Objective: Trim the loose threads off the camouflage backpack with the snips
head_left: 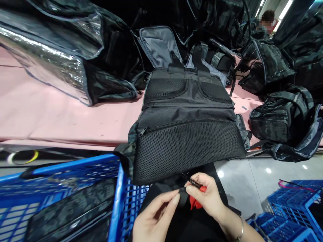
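pink table | black mesh-front backpack, camouflage bags, clear plastic bag

Black mesh-fronted backpack, pink table, blue lattice crate, silvery plastic bag, red tool.

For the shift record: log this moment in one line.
left hand: pinching black strap end | right hand: holding small black tool, red piece | black backpack: on pink table
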A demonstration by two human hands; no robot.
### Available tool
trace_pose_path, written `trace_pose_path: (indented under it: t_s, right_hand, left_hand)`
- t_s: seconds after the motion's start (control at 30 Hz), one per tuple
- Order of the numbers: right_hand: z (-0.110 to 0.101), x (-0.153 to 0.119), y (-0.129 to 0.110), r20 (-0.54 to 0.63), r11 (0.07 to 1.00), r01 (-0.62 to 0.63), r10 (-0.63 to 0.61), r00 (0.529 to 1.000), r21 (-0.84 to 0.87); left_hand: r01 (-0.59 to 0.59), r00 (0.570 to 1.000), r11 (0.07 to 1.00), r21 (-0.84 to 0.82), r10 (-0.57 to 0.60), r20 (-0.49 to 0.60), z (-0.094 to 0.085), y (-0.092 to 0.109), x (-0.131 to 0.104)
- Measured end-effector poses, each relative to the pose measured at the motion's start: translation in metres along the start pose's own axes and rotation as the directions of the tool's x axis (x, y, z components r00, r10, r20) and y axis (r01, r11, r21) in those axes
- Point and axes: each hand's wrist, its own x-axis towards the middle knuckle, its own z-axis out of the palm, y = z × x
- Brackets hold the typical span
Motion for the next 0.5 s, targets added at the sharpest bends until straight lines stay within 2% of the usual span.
trace_pose_path:
  t_s: [0.07,0.17,0.3,0.4,0.5]
  right_hand:
    - [-0.004,-0.005,0.0,-0.035,0.997,0.054,-0.055,0.998,-0.047]
    - [-0.016,-0.016,0.0,-0.026,0.954,0.215,-0.225,0.974,-0.209]
    - [-0.029,-0.027,-0.005,0.109,0.759,0.457,-0.462,0.88,-0.465]
    - [-0.029,-0.03,-0.007,0.2,0.651,0.531,-0.513,0.834,-0.543]
    - [-0.025,-0.03,-0.009,0.21,0.621,0.524,-0.508,0.835,-0.582]
  left_hand:
    - [0.025,1.0,0.998,-0.06,-0.026,-0.01,-0.003,-0.006,0.005]
    - [0.045,0.997,0.986,-0.16,-0.054,-0.055,-0.004,-0.007,0.01]
    - [0.045,0.993,0.979,-0.197,-0.065,-0.096,-0.004,-0.001,0.012]
    - [0.035,0.993,0.984,-0.174,-0.054,-0.107,-0.003,0.001,0.01]
    - [0.032,0.994,0.991,-0.129,-0.045,-0.097,-0.002,0.0,0.007]
